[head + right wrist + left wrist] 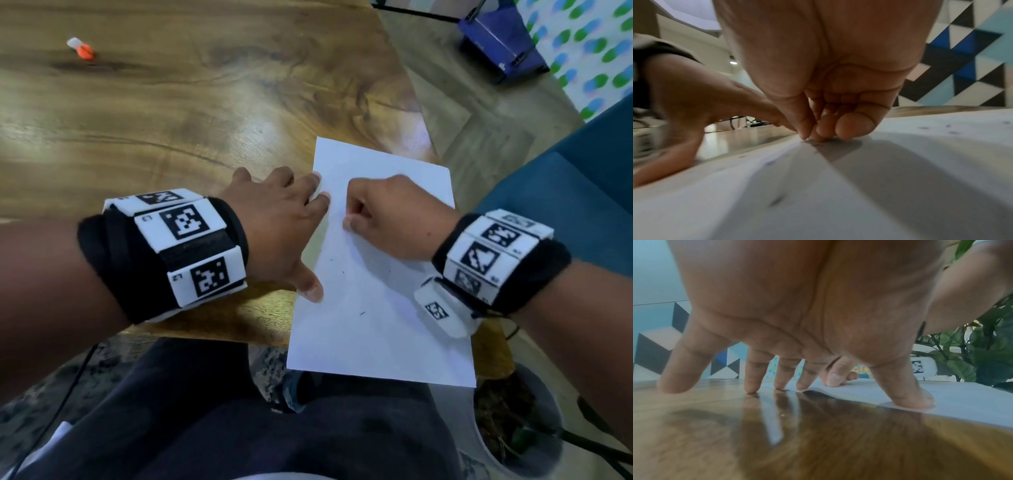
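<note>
A white sheet of paper (376, 308) lies on the right front corner of the wooden table (171, 120), its near end jutting past the table edge. My left hand (294, 233) is spread flat: the fingertips press the sheet's left edge and the thumb (906, 395) rests on the paper (966, 402). My right hand (373, 216) is curled into a fist in the middle of the sheet. Its thumb tip and bent fingers (851, 126) press down on the paper (890, 194). I see nothing held inside the fist. A faint line runs along the sheet from those fingertips.
A small orange and white object (82, 48) lies far back on the left of the table. To the right stand a teal seat (565, 205), a blue box (500, 41) on the floor and a potted plant (513, 421). My lap is below the table edge.
</note>
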`<state>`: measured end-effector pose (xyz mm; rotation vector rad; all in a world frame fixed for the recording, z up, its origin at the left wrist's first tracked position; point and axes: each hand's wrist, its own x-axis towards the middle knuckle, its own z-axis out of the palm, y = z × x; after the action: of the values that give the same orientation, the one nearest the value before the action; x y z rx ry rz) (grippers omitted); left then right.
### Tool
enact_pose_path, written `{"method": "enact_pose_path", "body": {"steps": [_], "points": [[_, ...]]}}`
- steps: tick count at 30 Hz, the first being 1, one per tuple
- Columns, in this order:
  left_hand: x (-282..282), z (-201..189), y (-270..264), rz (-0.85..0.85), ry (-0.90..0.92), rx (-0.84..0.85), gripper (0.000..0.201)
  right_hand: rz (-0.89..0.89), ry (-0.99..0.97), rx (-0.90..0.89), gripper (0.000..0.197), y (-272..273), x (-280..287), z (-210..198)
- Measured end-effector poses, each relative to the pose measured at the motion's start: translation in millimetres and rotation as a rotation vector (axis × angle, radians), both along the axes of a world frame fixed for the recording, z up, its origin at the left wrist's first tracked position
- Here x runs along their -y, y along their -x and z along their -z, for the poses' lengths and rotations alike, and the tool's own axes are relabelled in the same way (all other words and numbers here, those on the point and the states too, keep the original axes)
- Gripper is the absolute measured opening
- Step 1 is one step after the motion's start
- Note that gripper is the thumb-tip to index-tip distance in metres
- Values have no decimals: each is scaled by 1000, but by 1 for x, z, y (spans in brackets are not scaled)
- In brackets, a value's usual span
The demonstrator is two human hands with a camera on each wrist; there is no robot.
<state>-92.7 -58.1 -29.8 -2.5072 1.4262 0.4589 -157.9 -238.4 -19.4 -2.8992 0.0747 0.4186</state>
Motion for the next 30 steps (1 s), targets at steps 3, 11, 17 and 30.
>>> {"method": "enact_pose_path", "body": {"steps": [3,11,17,30], "points": [[0,-1,1,-6,-21,-1,132,17,42,23,14,-11,7,0],[-2,4,0,-35,-8,-50,133,-256,-19,-83,14,33,-33,-3],[-2,4,-1,-40,-9,-50,135,37,36,4,15,-8,3,1],[-4,6,-2,-36,18,-62,133,32,65,-42,16,-3,-1,-2]]}}
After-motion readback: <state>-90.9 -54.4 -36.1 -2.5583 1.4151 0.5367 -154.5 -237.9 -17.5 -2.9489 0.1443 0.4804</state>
